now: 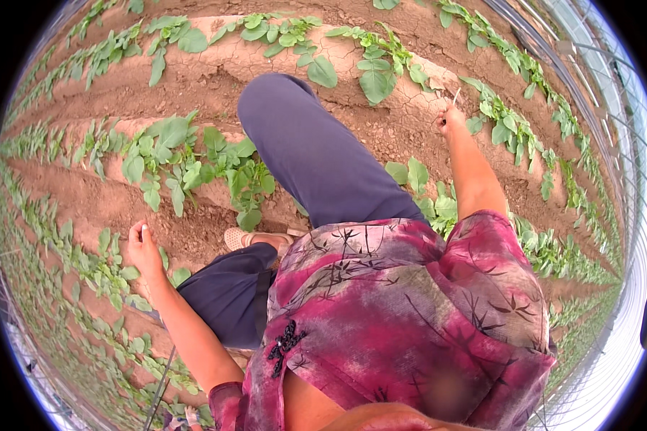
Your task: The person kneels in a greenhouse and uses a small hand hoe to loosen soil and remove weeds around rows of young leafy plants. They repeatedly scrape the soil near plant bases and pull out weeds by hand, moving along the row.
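Observation:
My right hand is closed around a thin white stick, whose tip points up past the fingers. A small dark spot shows at the fingers, too small to identify. This hand is over a cracked soil ridge, beside a leafy green plant. Out to the left, my left hand has its fingers curled in, with a pale bit at the thumb tip; whether it pinches something is unclear. Nearest to it are low leafy plants in a row. My bent knee extends over a furrow between the hands.
Leafy rows run across bare brown soil on both sides. My beige perforated shoe stands close to one row. A dark cord crosses at lower left, near another person's gloved hand. Greenhouse framing curves along the right.

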Demonstrator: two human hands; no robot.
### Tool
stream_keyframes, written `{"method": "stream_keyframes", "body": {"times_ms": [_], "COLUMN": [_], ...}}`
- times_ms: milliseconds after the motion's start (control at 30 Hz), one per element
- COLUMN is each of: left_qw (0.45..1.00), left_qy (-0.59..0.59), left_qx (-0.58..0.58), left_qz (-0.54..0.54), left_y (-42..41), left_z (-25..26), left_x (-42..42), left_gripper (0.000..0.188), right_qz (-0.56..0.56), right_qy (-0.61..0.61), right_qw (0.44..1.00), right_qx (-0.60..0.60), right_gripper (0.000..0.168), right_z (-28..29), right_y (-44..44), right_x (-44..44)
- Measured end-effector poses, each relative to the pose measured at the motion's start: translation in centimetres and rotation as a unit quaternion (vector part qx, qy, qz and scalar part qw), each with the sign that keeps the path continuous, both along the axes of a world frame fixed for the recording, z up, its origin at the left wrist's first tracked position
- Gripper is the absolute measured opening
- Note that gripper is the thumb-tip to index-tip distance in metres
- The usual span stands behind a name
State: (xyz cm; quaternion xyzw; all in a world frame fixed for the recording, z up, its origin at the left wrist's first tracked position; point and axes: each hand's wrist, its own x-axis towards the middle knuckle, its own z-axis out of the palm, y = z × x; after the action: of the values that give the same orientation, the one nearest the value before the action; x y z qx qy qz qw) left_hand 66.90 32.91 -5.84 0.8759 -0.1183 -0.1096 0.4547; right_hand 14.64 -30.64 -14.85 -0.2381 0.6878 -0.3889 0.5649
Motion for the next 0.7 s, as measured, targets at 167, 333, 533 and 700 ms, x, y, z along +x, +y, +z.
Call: {"method": "stream_keyframes", "body": {"times_ms": [167, 333, 533, 700], "left_qw": [0.997, 0.995, 0.990, 0.990], "left_qy": [-0.054, -0.078, -0.096, -0.095], "left_qx": [0.055, 0.054, 0.078, 0.076], "left_qz": [-0.011, -0.043, -0.069, -0.077], "left_y": [-1.0, -0.8, -0.9, -1.8], "left_z": [0.9, 0.6, 1.0, 1.1], "left_x": [-1.3, -1.0, -1.1, -1.7], "left_gripper": [0.022, 0.021, 0.019, 0.018], "right_qz": [0.023, 0.011, 0.036, -0.021], "right_qy": [0.022, -0.009, 0.008, -0.056], "right_qw": [0.999, 1.000, 0.999, 0.998], "right_qx": [-0.003, 0.006, 0.006, 0.012], "right_gripper": [0.017, 0.015, 0.010, 0.013], "right_z": [0.4, 0.6, 0.8, 0.7], "right_y": [0.1, -0.1, 0.4, 0.0], "right_x": [0.1, 0.3, 2.2, 1.5]}}
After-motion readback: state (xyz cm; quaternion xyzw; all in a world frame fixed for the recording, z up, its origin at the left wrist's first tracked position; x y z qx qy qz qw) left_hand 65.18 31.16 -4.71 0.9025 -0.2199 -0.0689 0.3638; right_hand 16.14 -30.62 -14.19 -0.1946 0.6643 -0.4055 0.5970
